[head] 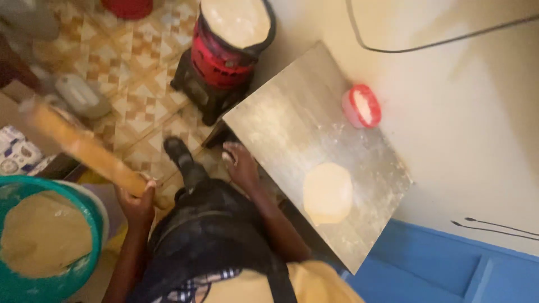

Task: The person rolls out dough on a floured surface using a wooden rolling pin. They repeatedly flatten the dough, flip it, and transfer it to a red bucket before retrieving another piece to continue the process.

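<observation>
Lower left: a teal basin (pixel 22 280) holds a mound of pale dough (pixel 45 235).
Left of centre: the left hand (pixel 136 201) is wrapped around one end of a wooden rolling pin (pixel 84 148), which slants toward the upper left, blurred.
Centre: the right hand (pixel 240 164) rests with loosely curled fingers on the near edge of a floured board (pixel 281 112).
Top centre: a red stove (pixel 216 56) carries a pale flat round.
Right of centre: a flat dough disc (pixel 327 193) lies on the board.
Further right: a small red tub (pixel 362 106) sits at the board's far edge, well apart from the disc.
</observation>
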